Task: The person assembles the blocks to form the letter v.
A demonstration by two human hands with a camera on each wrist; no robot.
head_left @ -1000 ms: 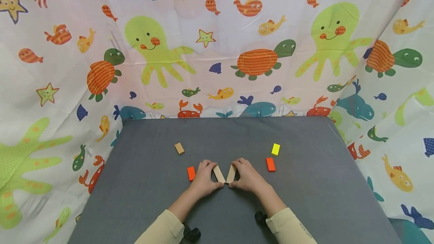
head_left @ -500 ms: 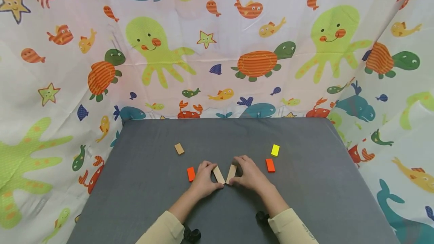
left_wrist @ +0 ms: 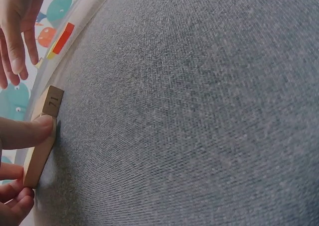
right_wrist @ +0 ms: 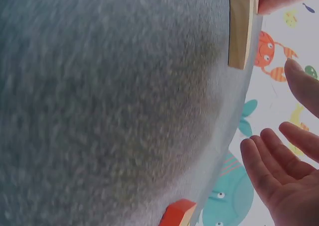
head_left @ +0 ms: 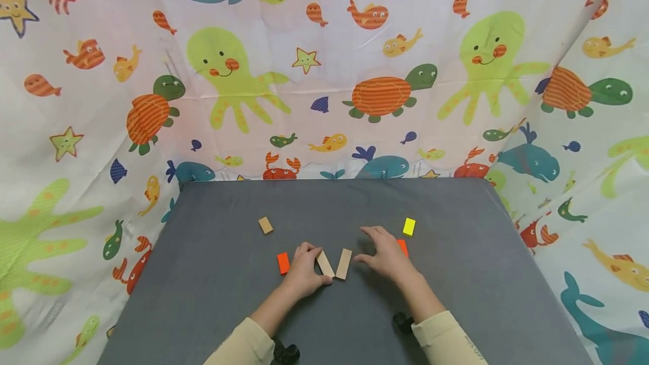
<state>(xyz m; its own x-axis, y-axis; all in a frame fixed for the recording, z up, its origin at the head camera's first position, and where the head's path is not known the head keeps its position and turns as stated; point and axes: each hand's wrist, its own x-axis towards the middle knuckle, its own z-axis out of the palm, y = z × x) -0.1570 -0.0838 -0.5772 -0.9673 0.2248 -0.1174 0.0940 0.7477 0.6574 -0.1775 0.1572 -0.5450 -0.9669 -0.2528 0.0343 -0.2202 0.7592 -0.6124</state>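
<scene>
Two plain wooden blocks lie on the grey table, set in a V with their near ends close together. My left hand (head_left: 304, 274) holds the left wooden block (head_left: 325, 264) between thumb and fingers at its two ends; the left wrist view shows the thumb at the near end of this block (left_wrist: 39, 159). Beside it lies the right wooden block (head_left: 343, 265), with "71" printed on its end (left_wrist: 53, 101). To the right of that block, my right hand (head_left: 389, 256) is apart from it, fingers spread and holding nothing. In the right wrist view that hand (right_wrist: 289, 171) is also bare.
An orange-red block (head_left: 283, 263) lies left of my left hand, and a small tan block (head_left: 266, 225) farther back. A yellow block (head_left: 409, 226) and another orange-red block (head_left: 403, 247), partly hidden by my right hand, lie at the right. A patterned curtain (head_left: 314, 83) hangs behind the table.
My right hand has let go of the right wooden block and moved away to the right, its fingers opening. The left hand keeps its hold on the left block.
</scene>
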